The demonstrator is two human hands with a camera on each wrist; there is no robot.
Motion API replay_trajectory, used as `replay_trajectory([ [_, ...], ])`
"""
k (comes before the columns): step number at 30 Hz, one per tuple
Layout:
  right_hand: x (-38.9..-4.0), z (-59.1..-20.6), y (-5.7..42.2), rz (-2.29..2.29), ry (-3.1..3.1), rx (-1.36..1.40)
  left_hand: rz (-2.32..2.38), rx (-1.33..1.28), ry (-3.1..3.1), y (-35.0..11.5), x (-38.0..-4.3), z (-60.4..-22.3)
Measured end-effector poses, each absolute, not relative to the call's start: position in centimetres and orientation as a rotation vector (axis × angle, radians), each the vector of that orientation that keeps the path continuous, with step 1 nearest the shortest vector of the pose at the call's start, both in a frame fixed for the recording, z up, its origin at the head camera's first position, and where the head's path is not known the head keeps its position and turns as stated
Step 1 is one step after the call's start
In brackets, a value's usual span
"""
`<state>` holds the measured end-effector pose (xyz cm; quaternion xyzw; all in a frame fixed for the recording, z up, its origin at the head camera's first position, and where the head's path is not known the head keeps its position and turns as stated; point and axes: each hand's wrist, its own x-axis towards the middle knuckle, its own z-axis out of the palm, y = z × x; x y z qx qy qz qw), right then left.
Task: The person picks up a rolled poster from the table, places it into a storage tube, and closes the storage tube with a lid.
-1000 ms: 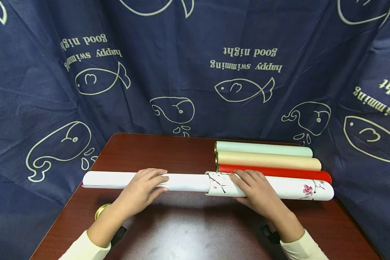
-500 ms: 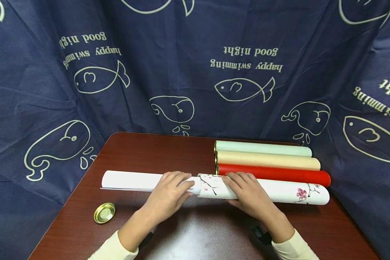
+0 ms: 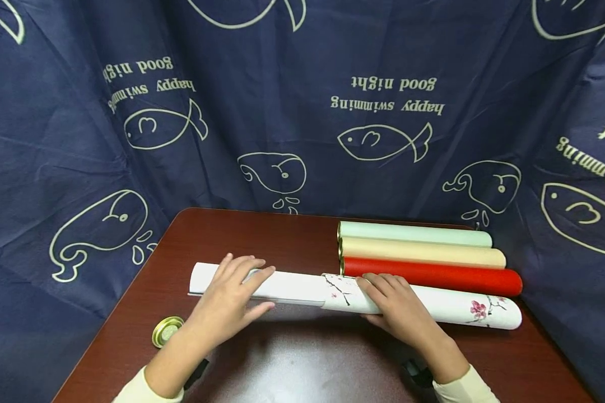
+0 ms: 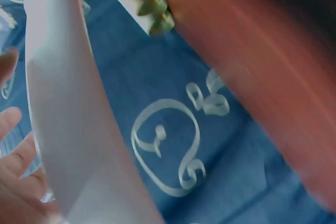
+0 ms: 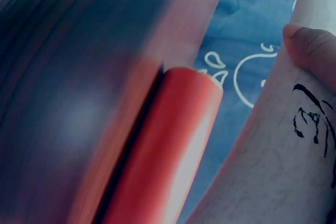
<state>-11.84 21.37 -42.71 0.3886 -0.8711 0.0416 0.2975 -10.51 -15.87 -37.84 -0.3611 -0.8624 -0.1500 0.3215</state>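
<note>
A rolled white paper sheet (image 3: 297, 286) sticks out of the left end of a white paper tube (image 3: 454, 303) printed with plum blossoms. My right hand (image 3: 395, 305) grips the tube near that end, fingers over the top; its thumb (image 5: 310, 48) presses the tube's side in the right wrist view. My left hand (image 3: 227, 302) is at the outer part of the roll, fingers loosely spread and thumb apart. In the left wrist view, the roll (image 4: 79, 103) runs past these open fingers (image 4: 21, 158). The rest of the roll is hidden inside the tube.
Behind the white tube lie a red tube (image 3: 433, 277), a cream tube (image 3: 423, 252) and a pale green tube (image 3: 413, 232), side by side. A gold round lid (image 3: 162, 330) lies on the brown table (image 3: 262, 238) by my left forearm. A blue fish-print curtain (image 3: 302, 101) surrounds the table.
The paper roll has slid rightward, deeper into the tube. My left hand moved right with it, then came back left along the roll and loosened its fingers. My right hand keeps its grip.
</note>
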Motion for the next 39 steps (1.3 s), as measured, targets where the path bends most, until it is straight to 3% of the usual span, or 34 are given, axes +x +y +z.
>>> replay_trajectory([
  [10,-11.8,-42.7,22.8,0.122,-2.338,1.003,-0.356,-0.788,-2.384,-18.9,-10.8,-37.8],
  [25,-11.9,-42.2,20.7,0.067,-2.315,1.082,-0.526,-0.874,-2.386,-13.4,-10.1,-39.2],
  [39,-11.4,-41.1,19.3,0.048,-2.324,1.077,-1.496,-0.955,-2.274,-12.1,-11.6,-40.7],
])
